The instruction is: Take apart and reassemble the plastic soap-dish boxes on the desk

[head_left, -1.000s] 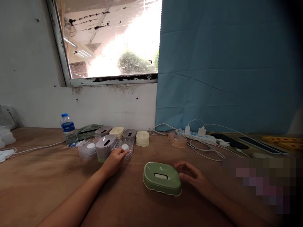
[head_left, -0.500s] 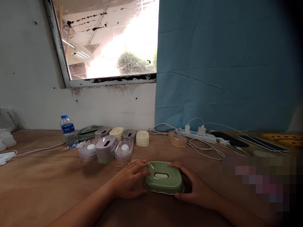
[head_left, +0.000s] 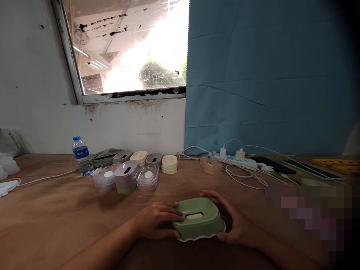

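Observation:
In the head view a green plastic box [head_left: 202,225] with rounded corners sits low in the middle, tilted so that its front side shows. An oval slot in its top shows something cream-coloured [head_left: 194,216] inside, and a wavy pale rim runs along its bottom edge. My left hand [head_left: 159,221] grips its left end, fingers on top and thumb at the lower front corner. Curved round the right end is my right hand [head_left: 236,221], with fingers at the back and the thumb at the lower front corner. Whether the box touches the table is hard to tell.
Behind stand stacked lilac boxes [head_left: 126,175], clear lids [head_left: 147,176], cream trays [head_left: 169,165] and a water bottle [head_left: 82,156]. To the right lie a peach box [head_left: 210,165], a power strip [head_left: 244,162] with white cables, dark phones [head_left: 275,165] and yellow pieces [head_left: 334,163].
The green box has come nearer to me, slightly right, and tipped so more of its front shows. My left hand has closed onto its left end; my right hand has moved with it.

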Motion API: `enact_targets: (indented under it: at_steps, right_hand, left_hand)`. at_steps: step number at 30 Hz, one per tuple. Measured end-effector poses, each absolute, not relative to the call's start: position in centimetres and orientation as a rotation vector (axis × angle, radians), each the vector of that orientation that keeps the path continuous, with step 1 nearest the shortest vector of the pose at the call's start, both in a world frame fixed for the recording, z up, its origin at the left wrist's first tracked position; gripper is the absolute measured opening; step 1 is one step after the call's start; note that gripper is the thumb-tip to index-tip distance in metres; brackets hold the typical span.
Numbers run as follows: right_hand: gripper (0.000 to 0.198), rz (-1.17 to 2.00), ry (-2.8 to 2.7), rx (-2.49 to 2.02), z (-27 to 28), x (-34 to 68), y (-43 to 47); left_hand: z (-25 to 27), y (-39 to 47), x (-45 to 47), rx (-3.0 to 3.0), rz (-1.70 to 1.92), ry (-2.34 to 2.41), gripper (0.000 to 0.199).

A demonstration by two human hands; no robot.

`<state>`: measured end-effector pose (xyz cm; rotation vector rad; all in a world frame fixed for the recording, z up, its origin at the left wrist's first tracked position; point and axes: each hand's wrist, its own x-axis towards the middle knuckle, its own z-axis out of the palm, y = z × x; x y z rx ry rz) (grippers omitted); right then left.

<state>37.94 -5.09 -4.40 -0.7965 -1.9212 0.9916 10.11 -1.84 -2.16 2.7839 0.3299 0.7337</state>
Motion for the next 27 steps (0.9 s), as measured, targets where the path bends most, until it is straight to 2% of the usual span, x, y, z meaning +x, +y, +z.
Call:
enact_targets:
  at_steps: [11, 13, 15, 18, 20, 24, 27]
  right_hand:
    - [0.104, 1.121, -1.901, -0.792, -3.8, 37.8, -5.7]
    - [0.098, 1.137, -1.890, -0.786, -3.6, 37.8, -5.6]
    - [0.083, 1.104, -1.886, -0.791, -3.3, 38.0, -5.5]
    - [0.053, 0.901, -1.944, -0.864, -2.9, 38.6, -5.0]
    - [0.042, 0.744, -1.990, -0.926, -2.7, 39.2, -4.7]
    - [0.040, 0.590, -1.883, -0.953, -2.7, 40.6, -4.0]
    - [0.042, 0.593, -1.634, -1.048, -3.0, 41.6, -3.5]
  left_hand:
    - [-2.3, -1.3, 9.5, 2.284, 0.924, 0.638, 0.035]
    - [-2.4, -1.0, 9.5, 2.183, 0.961, 0.707, 0.038]
    - [-2.6, -0.7, 9.5, 2.058, 1.012, 0.748, 0.039]
    - [-2.7, -0.5, 9.4, 1.934, 1.071, 0.770, 0.036]
    - [-2.7, -0.5, 9.3, 1.923, 1.103, 0.794, 0.034]
    - [-2.6, -0.8, 9.0, 1.993, 1.178, 0.870, 0.033]
    - [-2.5, -0.9, 8.8, 2.109, 1.202, 0.878, 0.034]
